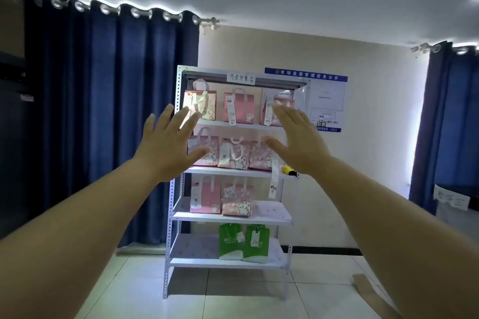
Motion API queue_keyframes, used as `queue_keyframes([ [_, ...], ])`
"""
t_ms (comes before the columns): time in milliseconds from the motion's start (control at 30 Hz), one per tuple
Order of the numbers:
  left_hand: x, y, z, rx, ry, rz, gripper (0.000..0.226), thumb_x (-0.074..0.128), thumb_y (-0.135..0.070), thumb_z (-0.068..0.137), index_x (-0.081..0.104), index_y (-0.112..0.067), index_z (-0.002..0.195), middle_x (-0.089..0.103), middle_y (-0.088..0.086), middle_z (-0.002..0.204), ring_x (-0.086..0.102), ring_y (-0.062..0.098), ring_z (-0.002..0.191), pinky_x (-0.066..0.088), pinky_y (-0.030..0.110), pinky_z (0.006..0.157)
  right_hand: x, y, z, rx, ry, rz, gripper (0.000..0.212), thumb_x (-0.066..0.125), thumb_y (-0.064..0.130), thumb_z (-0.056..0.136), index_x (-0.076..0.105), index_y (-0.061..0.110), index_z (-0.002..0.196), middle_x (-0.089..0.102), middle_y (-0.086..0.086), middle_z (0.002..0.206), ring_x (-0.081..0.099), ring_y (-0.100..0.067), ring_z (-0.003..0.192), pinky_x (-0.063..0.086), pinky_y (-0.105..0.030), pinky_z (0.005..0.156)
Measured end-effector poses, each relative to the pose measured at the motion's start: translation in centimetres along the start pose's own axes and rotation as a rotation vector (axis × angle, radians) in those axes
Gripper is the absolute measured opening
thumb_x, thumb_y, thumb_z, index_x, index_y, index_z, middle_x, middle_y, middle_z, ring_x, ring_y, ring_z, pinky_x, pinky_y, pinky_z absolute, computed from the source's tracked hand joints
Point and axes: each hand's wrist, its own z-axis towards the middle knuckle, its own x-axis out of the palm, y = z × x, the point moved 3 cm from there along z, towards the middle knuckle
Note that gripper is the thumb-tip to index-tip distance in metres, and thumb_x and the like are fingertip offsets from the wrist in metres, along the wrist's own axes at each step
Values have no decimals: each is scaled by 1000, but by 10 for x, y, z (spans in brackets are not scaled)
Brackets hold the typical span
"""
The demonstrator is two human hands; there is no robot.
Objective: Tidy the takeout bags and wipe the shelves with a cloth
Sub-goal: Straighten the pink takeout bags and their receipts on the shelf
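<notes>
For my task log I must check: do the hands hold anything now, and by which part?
Nothing is held. The left hand and the right hand are open, fingers spread, raised in front of the shelf unit.

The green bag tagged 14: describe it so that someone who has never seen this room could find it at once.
Look at the white metal rack against the wall beside the blue curtain. On its lowest shelf stand two green bags, the only green ones there. Yours is the right-hand green bag, whose white tag bears a handwritten 14.
</notes>
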Motion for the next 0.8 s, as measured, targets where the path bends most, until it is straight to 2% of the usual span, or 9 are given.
queue_keyframes([
  [233,39,26,-34,-86,87,64,85,16,-73,79,6,-24,148,10,1,157,0,25,144,11,51,114,64,14,-5,-85,186,73,74,42,61,88,24,20,146,32,-2,151,28,-23,137,26,-43,109],
  [400,63,51,-39,-125,167,82,80,26,-69,84,12,-22,148,15,2,156,7,26,143,21,47,112,112,16,8,-135,322,90,70,39,65,86,26,28,145,30,2,152,25,-20,139,24,-45,111],
  [633,112,102,4,-166,220,97,76,35,-64,87,17,-22,146,20,0,154,13,23,142,29,43,108,179,8,60,-141,337,126,57,48,55,88,41,29,138,44,2,143,40,-18,130,32,-40,105],
  [800,154,148,67,-162,170,25,70,42,-60,87,24,-22,143,28,-2,150,22,21,138,31,44,106,234,-1,124,-84,332,136,52,51,52,88,48,26,133,51,1,136,55,-18,111,42,-42,99],
])
